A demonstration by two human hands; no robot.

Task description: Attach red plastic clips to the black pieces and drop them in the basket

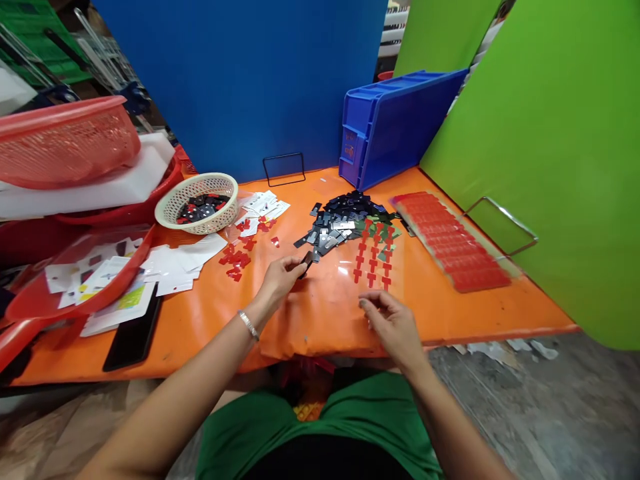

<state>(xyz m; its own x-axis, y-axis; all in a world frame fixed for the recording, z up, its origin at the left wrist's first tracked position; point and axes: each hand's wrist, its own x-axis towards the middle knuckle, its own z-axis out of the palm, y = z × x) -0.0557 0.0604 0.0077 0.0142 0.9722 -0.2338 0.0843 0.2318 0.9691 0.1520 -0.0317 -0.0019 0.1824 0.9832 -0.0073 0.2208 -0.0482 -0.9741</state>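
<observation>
Pinched in my left hand (281,280) is a small dark flat piece (306,265), held just above the orange table near the pile. My right hand (393,323) hovers at the table's front, its thumb and fingertips close together; whatever they hold, if anything, is too small to make out. Beyond both hands lies a pile of black and grey flat pieces (333,223). A clear sheet with rows of red T-shaped stickers (373,262) lies just past my right hand. Several loose red pieces (235,260) are scattered left of the pile.
A cream basket (161,212) holds dark and red pieces. White papers (173,267), red baskets (65,143) and a black phone-like slab (133,340) are at the left. A blue crate (400,127) stands at the back; a red sheet stack (453,243) lies right.
</observation>
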